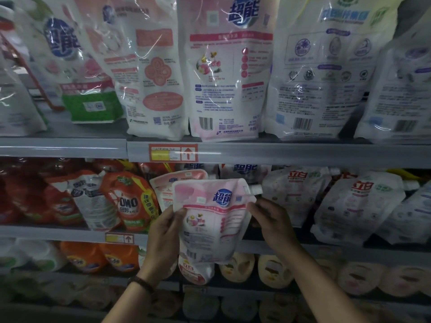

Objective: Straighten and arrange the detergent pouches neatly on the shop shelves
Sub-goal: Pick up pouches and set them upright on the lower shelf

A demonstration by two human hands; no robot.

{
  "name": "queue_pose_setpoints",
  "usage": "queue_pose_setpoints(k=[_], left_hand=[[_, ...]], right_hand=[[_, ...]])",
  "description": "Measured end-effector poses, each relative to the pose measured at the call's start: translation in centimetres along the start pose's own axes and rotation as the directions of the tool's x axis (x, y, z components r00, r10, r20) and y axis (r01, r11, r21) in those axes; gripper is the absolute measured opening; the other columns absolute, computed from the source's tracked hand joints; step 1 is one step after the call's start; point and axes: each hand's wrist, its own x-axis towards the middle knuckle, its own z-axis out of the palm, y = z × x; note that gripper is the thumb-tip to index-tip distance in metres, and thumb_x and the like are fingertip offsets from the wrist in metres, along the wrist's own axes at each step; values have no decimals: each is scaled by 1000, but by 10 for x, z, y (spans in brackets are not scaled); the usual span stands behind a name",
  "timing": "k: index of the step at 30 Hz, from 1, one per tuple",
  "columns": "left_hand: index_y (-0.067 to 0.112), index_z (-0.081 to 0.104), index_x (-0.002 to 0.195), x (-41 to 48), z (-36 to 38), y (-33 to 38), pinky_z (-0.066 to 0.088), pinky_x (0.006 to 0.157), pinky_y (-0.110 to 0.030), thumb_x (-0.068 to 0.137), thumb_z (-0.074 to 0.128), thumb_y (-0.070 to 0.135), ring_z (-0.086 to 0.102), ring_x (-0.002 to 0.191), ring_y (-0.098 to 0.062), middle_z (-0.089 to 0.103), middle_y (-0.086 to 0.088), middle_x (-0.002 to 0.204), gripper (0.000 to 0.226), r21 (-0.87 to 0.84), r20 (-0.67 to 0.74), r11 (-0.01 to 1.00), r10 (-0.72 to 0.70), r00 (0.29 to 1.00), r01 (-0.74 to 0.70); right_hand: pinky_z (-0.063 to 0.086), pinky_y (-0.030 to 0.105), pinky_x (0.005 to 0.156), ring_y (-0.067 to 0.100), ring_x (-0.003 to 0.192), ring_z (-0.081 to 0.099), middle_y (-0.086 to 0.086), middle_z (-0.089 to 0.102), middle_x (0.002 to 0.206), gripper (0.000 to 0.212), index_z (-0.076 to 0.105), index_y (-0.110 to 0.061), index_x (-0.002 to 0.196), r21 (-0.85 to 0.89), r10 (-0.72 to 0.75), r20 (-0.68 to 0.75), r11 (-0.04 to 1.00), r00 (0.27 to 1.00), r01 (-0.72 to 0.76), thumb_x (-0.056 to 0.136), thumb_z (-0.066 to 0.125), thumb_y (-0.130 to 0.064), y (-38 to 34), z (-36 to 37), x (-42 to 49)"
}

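Barely midway: my left hand and right hand grip the pink pouch; white pouches at the middle shelf's right end lean askew.

Both forearms slant up to centre frame, left hand and right hand gripping the pink pouch by its sides.

dim below, glare streaks on upper pouches, blurred, warped edges.
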Motion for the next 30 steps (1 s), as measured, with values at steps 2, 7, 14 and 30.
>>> queue_pose_setpoints(k=[2,7,14,30], left_hand=[[-3,67,99,1,-11,9,59,70,-42,108,54,26,70,83,-36,73,-20,94,33,-8,15,1000,-21,1000,21],[7,73,110,4,-39,30,63,88,-57,109,50,28,77,100,-35,79,-13,108,31,-50,15,997,-55,998,56],[10,73,118,11,-77,57,65,81,-51,104,51,34,78,98,-36,80,-14,108,35,-95,14,993,-67,998,68],[15,82,101,51,-181,157,65,66,-36,101,54,32,79,87,-34,80,-19,104,33,-189,-44,978,79,996,-85]], right_hand=[[49,34,63,27,69,60,21,68,83,27,73,-6,91,20,-19,19,1000,1000,19,106,61,-25,-11,7,-3],[51,23,66,16,76,66,17,74,89,25,73,4,96,224,7,24,974,1000,-12,106,58,-15,-43,30,-11],[54,16,67,9,77,73,3,78,85,24,73,4,95,296,-2,-8,955,1000,5,103,60,-15,-75,69,-22],[40,29,42,22,41,55,20,65,61,29,75,-13,81,153,-258,17,956,966,252,98,63,-33,-212,152,-12]])
